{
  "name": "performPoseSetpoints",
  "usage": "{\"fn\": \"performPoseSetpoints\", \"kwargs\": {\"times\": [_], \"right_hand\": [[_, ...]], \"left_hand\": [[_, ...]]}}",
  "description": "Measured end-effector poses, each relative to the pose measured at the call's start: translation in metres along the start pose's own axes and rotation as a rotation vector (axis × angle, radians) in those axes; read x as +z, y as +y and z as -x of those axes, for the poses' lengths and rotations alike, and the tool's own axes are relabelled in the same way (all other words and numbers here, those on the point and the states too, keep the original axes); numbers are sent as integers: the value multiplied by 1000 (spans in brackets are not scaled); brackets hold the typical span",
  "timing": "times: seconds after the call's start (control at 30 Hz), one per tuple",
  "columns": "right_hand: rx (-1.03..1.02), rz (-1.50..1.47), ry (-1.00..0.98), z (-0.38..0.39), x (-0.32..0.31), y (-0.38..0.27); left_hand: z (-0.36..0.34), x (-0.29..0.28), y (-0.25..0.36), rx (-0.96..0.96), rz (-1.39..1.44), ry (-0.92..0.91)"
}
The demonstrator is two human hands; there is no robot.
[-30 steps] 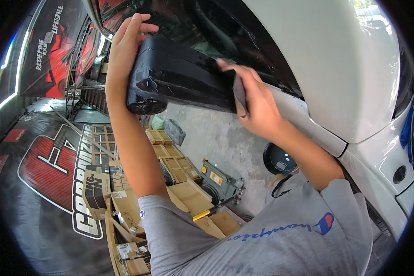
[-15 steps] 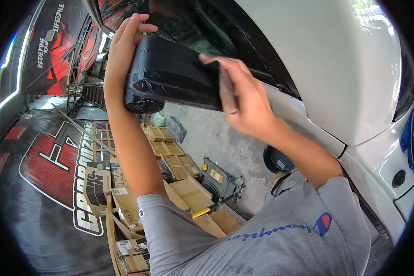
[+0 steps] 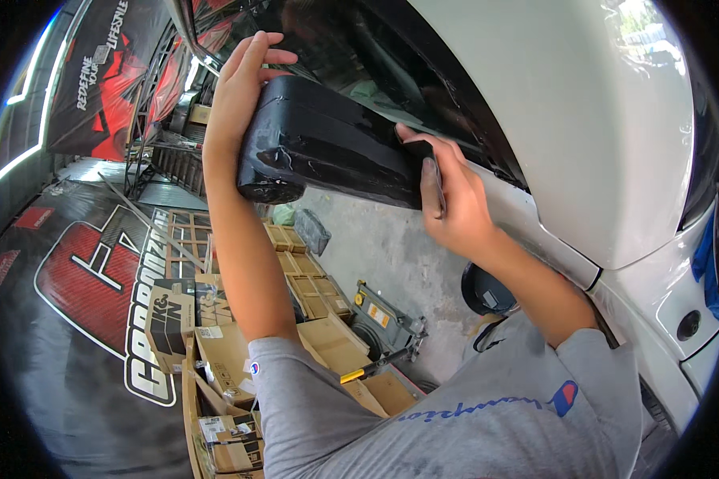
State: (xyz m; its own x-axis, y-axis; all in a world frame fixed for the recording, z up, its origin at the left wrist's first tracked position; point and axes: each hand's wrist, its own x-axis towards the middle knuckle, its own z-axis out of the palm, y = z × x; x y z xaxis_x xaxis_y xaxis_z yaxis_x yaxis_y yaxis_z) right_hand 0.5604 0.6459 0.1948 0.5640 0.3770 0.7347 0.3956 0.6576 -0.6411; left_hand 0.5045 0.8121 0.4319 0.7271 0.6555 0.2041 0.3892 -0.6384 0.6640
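A black plastic housing (image 3: 335, 144), long and box-shaped with a rounded end, is tilted in front of the car window. Its surface has a wet shine and pale streaks. My left hand (image 3: 244, 88) curves around its far left end, palm and wrist against it, fingers reaching past the edge. At the opposite end, my right hand (image 3: 459, 188) pinches a thin, dark, folded sheet (image 3: 433, 188) that looks like sandpaper. That sheet lies against the housing's right end. My right fingers partly hide this end, so I cannot tell whether it is fixed to anything.
A white car (image 3: 583, 120) with a dark window (image 3: 375, 64) stands close on the right. Below are a floor jack (image 3: 383, 319) with a yellow-ended handle, a black bucket (image 3: 487, 289) and several cardboard boxes (image 3: 224, 359). A printed banner (image 3: 72, 319) hangs at left.
Both hands and the housing have shifted right and slightly down in view. The sheet in my right hand shows more edge-on now. The whole background has moved a little too.
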Motion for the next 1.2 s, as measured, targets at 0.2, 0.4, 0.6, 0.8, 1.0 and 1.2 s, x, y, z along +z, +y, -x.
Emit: {"fn": "performPoseSetpoints", "kwargs": {"times": [0.2,0.4,0.6,0.8,1.0,1.2], "right_hand": [[-48,-66,-49,-32,2,-16],[-51,-44,-10,-38,12,-18],[6,29,5,-13,4,-10],[-107,-66,-25,-49,16,-27],[-135,-84,7,-62,17,-31],[-122,-32,0,-55,15,-18]], "left_hand": [[-3,-6,-4,9,-19,5],[-4,-6,-5,18,-70,23],[-6,-5,-9,57,-64,29],[-2,-6,-12,42,-44,45],[-2,-4,-4,16,-10,17],[-4,0,-7,22,-21,8]]}}
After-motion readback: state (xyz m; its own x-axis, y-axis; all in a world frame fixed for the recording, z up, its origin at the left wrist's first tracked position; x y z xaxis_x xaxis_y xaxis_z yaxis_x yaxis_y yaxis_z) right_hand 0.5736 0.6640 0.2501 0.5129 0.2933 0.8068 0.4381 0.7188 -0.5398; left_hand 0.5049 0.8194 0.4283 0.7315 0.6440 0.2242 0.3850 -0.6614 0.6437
